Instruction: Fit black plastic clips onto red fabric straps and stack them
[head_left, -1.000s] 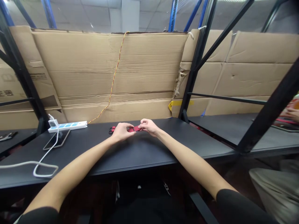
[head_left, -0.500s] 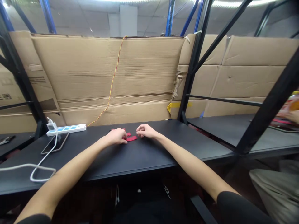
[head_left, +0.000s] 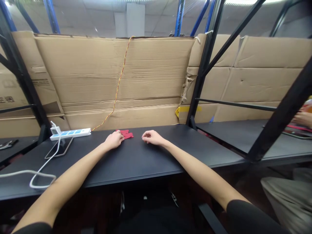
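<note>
A small red strap (head_left: pixel 126 134) lies folded on the black table (head_left: pixel 136 159) near the cardboard wall. My left hand (head_left: pixel 114 140) rests on the table with its fingertips against the strap's near-left end, fingers curled and pressed on it. My right hand (head_left: pixel 151 137) lies on the table to the right of the strap, a short gap away, fingers loosely curled and holding nothing.
A white power strip (head_left: pixel 70 132) with a plugged charger, a phone (head_left: pixel 59 148) and a white cable (head_left: pixel 36 175) sit at the left. Cardboard sheets (head_left: pixel 117 78) wall the back. Black rack posts (head_left: pixel 202 74) stand right. Another person's hand (head_left: pixel 303 118) shows at the far right.
Both hands held the red strap up between them a second ago. The right hand let go, and the left hand pushed the strap away toward the cardboard.
</note>
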